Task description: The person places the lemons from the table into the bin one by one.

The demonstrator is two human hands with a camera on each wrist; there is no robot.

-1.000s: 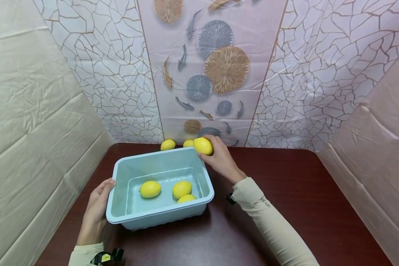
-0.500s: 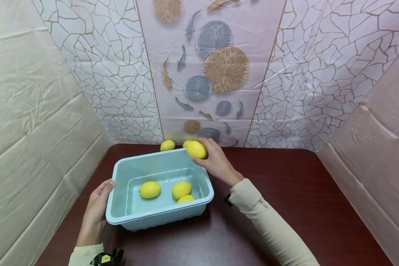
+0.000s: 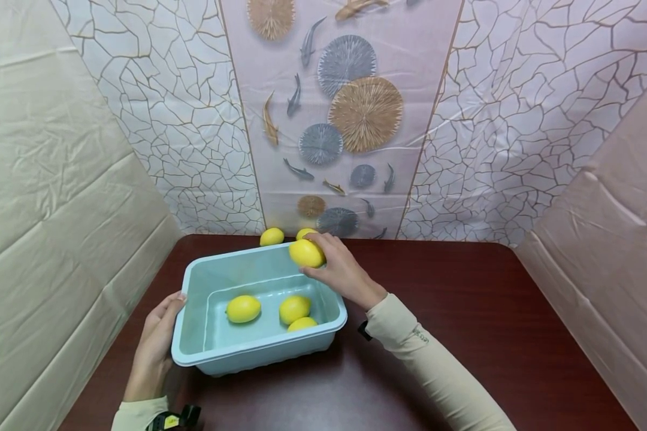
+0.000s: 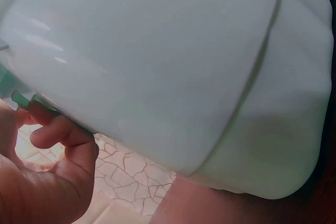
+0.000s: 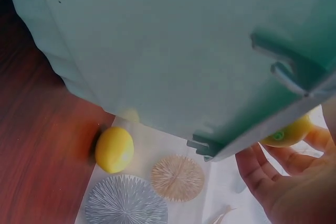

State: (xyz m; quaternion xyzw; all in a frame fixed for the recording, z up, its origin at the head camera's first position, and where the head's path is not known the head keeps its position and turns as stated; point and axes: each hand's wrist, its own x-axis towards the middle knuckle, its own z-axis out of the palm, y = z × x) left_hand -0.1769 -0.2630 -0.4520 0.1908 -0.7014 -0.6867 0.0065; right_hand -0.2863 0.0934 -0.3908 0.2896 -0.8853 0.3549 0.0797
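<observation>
My right hand [image 3: 341,270] holds a lemon [image 3: 306,254] between thumb and fingers, over the far right corner of a pale blue-green plastic tub [image 3: 259,353]. The right wrist view shows the same lemon [image 5: 290,132] past the tub's rim, partly hidden by it. On the left side, my left hand [image 3: 156,335] grips the tub's rim, thumb on top. From the left wrist, that hand's curled fingers [image 4: 68,135] show under the rim. Inside the tub lie a lemon [image 3: 243,309] at left and two touching ones at right, the upper lemon [image 3: 295,309] and the lower lemon [image 3: 302,324].
Behind the tub, near the table's back edge, are a lemon [image 3: 272,236] and another lemon [image 3: 305,233] partly hidden by the held one. The dark red-brown table [image 3: 463,323] reaches a patterned cloth backdrop [image 3: 366,114], with beige cloth walls on both sides.
My right hand has carried the lemon leftward and slightly down, from outside the tub's far right corner to over its inside. The left hand and the tub have stayed put.
</observation>
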